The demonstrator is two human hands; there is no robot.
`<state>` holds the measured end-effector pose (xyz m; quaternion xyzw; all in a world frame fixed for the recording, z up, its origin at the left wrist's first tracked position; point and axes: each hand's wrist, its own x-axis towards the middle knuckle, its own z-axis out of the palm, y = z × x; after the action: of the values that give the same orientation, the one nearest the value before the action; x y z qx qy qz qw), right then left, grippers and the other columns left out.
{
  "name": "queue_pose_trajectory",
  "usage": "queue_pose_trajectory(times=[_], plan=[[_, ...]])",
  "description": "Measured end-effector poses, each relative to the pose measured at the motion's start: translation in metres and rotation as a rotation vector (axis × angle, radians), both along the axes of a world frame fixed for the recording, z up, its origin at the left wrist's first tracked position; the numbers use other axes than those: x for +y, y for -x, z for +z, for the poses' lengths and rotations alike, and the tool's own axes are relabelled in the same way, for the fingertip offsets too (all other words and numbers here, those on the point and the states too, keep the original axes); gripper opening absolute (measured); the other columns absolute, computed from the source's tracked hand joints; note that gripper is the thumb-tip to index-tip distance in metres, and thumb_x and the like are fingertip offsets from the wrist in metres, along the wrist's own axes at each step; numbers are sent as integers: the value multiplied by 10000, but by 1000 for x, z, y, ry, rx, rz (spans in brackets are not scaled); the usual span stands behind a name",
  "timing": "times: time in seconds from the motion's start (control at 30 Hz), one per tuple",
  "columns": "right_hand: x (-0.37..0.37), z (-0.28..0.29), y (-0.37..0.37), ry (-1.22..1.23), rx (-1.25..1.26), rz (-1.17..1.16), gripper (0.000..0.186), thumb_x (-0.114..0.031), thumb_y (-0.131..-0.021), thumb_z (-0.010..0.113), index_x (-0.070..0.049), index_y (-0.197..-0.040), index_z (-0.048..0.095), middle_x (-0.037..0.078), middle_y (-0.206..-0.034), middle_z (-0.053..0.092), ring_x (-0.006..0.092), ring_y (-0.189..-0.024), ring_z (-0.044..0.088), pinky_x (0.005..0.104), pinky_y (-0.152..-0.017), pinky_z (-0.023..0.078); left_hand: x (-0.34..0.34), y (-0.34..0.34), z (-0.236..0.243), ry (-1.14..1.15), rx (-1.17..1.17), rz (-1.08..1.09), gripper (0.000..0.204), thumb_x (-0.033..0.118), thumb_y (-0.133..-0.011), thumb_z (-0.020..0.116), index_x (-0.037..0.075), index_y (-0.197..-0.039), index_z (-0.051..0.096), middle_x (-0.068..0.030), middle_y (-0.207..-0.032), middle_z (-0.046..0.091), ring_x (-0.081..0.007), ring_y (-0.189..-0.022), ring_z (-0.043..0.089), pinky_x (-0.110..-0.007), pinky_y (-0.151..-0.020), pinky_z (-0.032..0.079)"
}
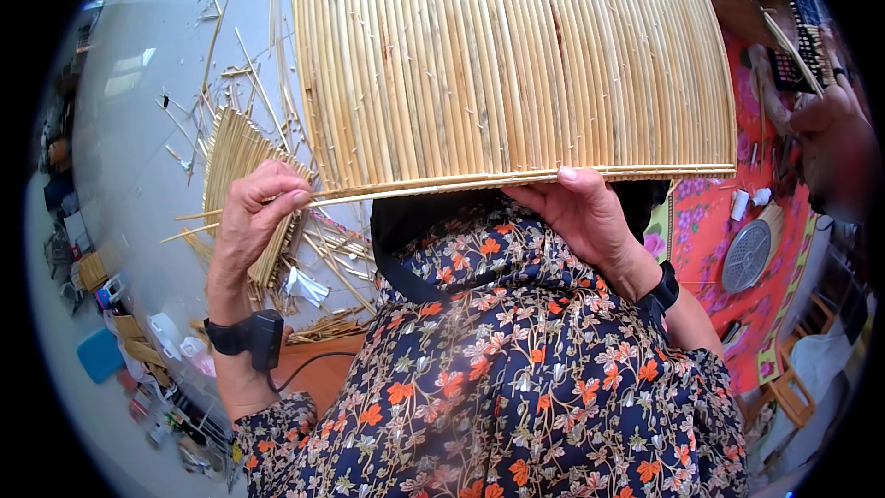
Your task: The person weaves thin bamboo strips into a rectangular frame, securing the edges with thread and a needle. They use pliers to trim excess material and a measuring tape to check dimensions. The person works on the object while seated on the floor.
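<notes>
Dark floral clothing (516,378) fills the bottom of my view, closest to the camera. Just beyond it I have the wide stalk panel (516,65), its lower edge held between both hands in front of the waist. On my left hand (256,212), thumb and fingers are closed in a pinch on a long pale stalk (396,193) at the panel's near left corner; stalk ends stick out past that hand. My right hand (590,217) grips the edge farther along, thumb on top, the other fingers mostly hidden underneath.

What worries me is that thin stalk: bending it too sharply between the two grips could crack it, and a slack left pinch could let it slip off the edge. The protruding ends might also snag the smaller stalk panel (226,157) beside the left hand. I'd watch the cable (309,364) at the left wrist too; a tug there could jerk the pinch.
</notes>
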<state>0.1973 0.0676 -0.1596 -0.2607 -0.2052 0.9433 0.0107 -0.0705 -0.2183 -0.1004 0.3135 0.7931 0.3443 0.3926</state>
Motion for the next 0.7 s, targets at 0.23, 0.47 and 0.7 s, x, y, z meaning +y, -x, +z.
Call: queue_pose_trajectory(times=[0.23, 0.47, 0.7], plan=[[0, -1, 0, 7, 12, 21, 518, -172, -933, 571, 84, -1366, 446, 195, -1358, 544, 302, -1299, 507, 508, -1159, 355, 0, 10, -3, 1, -26, -36, 71, 26, -873, 684, -18, -922, 712, -46, -876, 623, -134, -828, 578, -260, -733, 459], [-1, 3, 1, -7, 43, 23, 510, -169, -917, 583, 88, -1345, 478, 189, -1364, 544, 301, -1304, 502, 507, -1160, 350, 8, 11, 21, 115, -87, 33, 140, 43, -868, 690, -13, -996, 673, -37, -947, 637, -117, -904, 597, -258, -812, 484], [-2, 3, 2, -13, 52, 34, 492, -169, -921, 572, 89, -1333, 499, 186, -1359, 556, 298, -1301, 505, 504, -1158, 351, 12, -1, 13, 139, -27, -28, 143, 59, -886, 687, 0, -1008, 644, 5, -920, 635, -86, -898, 592, -242, -826, 478]])
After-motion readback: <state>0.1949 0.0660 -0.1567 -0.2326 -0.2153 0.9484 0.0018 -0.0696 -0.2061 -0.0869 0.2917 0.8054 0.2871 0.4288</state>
